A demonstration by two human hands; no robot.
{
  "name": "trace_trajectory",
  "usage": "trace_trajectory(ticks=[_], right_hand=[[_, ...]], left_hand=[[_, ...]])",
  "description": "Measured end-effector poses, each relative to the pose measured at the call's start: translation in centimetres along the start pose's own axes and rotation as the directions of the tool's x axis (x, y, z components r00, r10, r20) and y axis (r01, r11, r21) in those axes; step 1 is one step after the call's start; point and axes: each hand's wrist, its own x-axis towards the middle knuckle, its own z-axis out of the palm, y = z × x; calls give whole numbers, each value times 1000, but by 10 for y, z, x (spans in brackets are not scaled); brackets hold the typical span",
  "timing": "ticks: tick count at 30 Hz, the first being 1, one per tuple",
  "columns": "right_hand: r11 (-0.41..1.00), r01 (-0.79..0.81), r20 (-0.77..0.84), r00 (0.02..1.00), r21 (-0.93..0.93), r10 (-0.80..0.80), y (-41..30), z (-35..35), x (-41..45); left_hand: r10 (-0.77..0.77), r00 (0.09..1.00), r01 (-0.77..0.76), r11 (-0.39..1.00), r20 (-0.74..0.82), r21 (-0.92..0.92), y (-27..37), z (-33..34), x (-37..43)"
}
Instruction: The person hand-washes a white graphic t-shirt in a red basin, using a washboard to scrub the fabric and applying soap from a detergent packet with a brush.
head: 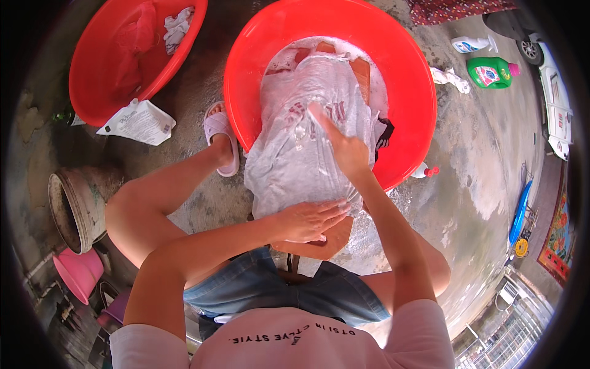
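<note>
A wet light-grey garment [318, 166] with dark red print lies spread over a brown washboard [339, 235]. The board leans in a large red basin [410, 115] of sudsy water. My left hand [311, 221] lies across the garment's near edge, holding it down against the board; creases gather by the fingertips. Over the print, my right hand [349, 150] reaches forward with blurred fingers. Whether it grips anything is unclear. A patch of clear wet liquid shows on the cloth near those fingers. Dark fabric with white stripes [385, 133] hangs at the basin's right inner side.
Another red basin [196, 32] holds clothes at upper left, beside a white pouch [143, 122]. A bucket [83, 207] and a pink basin [80, 272] stand left. To the right are a green detergent bottle [491, 73], a spray bottle [472, 44] and a red-capped bottle [423, 171].
</note>
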Motion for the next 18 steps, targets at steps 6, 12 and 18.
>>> trace_trajectory(ticks=[6,12,18], right_hand=[[944,178,-21,984,278,-179,-2,-11,-94],[972,219,385,892,90,-237,-40,-42,-33],[839,460,256,808,289,-531,7,-22,-46]], left_hand=[[-68,996,73,994,62,-79,6,12,-18],[29,997,-28,999,67,-23,5,9,-11],[-107,994,104,986,11,132,17,0,-20]])
